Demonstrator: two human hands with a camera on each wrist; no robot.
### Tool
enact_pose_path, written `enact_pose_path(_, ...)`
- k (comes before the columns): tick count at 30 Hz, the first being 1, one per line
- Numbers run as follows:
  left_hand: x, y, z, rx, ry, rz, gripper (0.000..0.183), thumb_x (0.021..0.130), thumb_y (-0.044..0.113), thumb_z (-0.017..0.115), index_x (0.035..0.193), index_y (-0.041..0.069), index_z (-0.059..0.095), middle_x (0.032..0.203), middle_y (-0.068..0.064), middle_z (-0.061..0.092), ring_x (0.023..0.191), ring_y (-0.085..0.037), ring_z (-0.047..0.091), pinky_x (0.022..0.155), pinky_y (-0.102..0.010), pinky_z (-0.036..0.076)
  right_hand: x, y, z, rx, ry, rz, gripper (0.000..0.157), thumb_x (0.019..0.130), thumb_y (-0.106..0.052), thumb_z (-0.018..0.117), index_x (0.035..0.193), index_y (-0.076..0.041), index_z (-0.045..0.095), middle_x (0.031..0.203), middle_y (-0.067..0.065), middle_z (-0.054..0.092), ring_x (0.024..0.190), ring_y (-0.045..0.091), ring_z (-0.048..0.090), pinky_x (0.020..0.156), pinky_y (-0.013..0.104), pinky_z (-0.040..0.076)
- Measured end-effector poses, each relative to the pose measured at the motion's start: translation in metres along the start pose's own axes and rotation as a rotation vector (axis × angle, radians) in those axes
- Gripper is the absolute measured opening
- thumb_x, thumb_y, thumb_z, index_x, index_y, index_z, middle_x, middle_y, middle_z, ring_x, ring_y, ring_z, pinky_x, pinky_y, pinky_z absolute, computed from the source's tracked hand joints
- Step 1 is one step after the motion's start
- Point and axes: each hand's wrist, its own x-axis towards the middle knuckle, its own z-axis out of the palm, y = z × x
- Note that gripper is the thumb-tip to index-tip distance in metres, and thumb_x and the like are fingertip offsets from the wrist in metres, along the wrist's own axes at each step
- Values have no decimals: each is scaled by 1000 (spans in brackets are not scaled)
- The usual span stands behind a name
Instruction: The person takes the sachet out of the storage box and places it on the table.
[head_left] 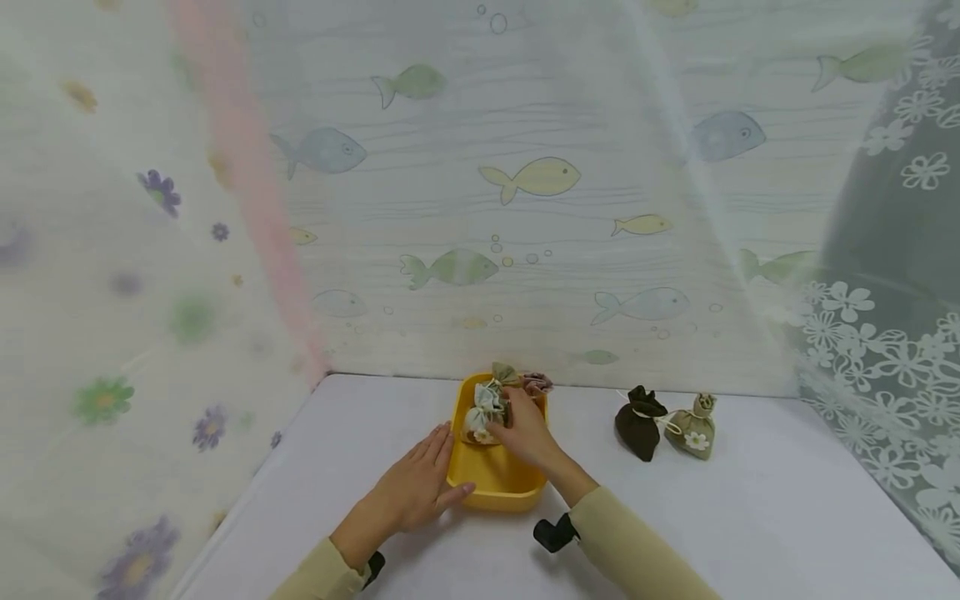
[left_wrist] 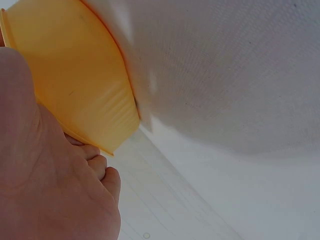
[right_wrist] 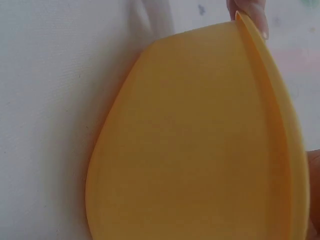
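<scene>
A yellow plastic basin (head_left: 495, 500) stands on the white table, several small drawstring pouches (head_left: 489, 397) gathered in its far half. My left hand (head_left: 420, 479) lies along the basin's left side with straight fingers, its thumb over the near rim. Inside the basin, my right hand (head_left: 528, 429) curls its thumb and forefinger around a small pouch; its other fingers are hidden. A light pouch with a daisy (head_left: 480, 427) sits by that thumb. In the left wrist view, the palm (left_wrist: 55, 175) is beside the basin wall (left_wrist: 80, 60). The basin's outer wall (right_wrist: 190, 135) fills most of the right wrist view.
To the right on the table lie a dark brown pouch (head_left: 639, 423) and an olive pouch (head_left: 693, 432) with a white daisy. A pinkish pouch (head_left: 536, 382) shows at the basin's far right corner. Fish-print curtain (head_left: 525, 250) hangs behind the table.
</scene>
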Motion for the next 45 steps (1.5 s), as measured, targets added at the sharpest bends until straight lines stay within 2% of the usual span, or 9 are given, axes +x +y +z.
enact_pose_path(3, -1, 1, 0, -12, 2, 0, 95, 104, 69, 29, 159, -7, 24, 168, -23, 16, 156, -34, 17, 124, -51, 24, 2, 3, 4, -9, -24, 15, 64, 98, -17, 71, 150, 6, 42, 151, 25, 47, 140, 42, 45, 114, 58, 38)
enact_pose_path(10, -3, 3, 0, -10, 4, 3, 93, 104, 67, 32, 158, -8, 25, 168, -23, 17, 156, -35, 18, 124, -51, 24, 3, 7, 10, 17, -28, 14, 62, 96, -14, 72, 148, 7, 46, 147, 25, 51, 138, 42, 47, 113, 58, 39)
enact_pose_path(13, -2, 1, 1, 0, 20, 10, 94, 104, 68, 30, 158, -9, 26, 168, -24, 17, 156, -36, 18, 124, -51, 25, 4, 7, 11, -3, -5, -39, 53, 94, -12, 74, 139, 7, 56, 138, 23, 59, 130, 40, 53, 110, 55, 43)
enact_pose_path(16, 0, 0, 2, 13, 32, 17, 96, 104, 70, 27, 158, -9, 26, 167, -24, 18, 155, -36, 19, 123, -52, 25, 6, 7, 11, -38, 5, -99, 31, 92, -10, 76, 119, 3, 67, 119, 17, 65, 111, 34, 59, 96, 48, 49)
enact_pose_path(20, 1, -3, 5, 10, 35, 18, 97, 103, 72, 26, 158, -9, 26, 168, -24, 18, 155, -36, 19, 123, -52, 25, 7, 6, 10, -51, 13, -142, 16, 91, -9, 76, 105, -3, 72, 111, 12, 66, 101, 28, 58, 87, 43, 46)
enact_pose_path(27, 4, -7, 11, 28, 25, -3, 101, 100, 77, 18, 160, -5, 23, 169, -20, 14, 157, -31, 15, 125, -47, 22, 7, 3, 10, -11, 56, -151, 19, 92, -8, 76, 111, -1, 74, 119, 13, 69, 111, 30, 63, 102, 50, 50)
enact_pose_path(33, -1, 1, 2, -18, 24, 7, 96, 103, 70, 28, 158, -8, 25, 168, -23, 17, 156, -35, 18, 124, -51, 24, 0, -3, 4, 19, 76, -140, 14, 91, -10, 77, 103, -4, 73, 112, 9, 70, 99, 23, 62, 88, 37, 55)
enact_pose_path(37, -1, 3, -1, -29, 17, 2, 95, 103, 69, 32, 158, -9, 26, 167, -24, 18, 155, -36, 19, 123, -53, 25, -4, -9, -3, 45, 59, -139, 12, 92, -10, 77, 103, -7, 73, 103, 3, 67, 90, 16, 56, 77, 26, 50)
enact_pose_path(45, 0, 2, -1, -6, 22, 9, 96, 103, 70, 30, 158, -8, 25, 168, -24, 18, 155, -36, 19, 123, -53, 25, -14, -18, -21, 96, 15, -134, 22, 94, -9, 74, 116, -8, 73, 104, 2, 66, 94, 16, 58, 83, 31, 55)
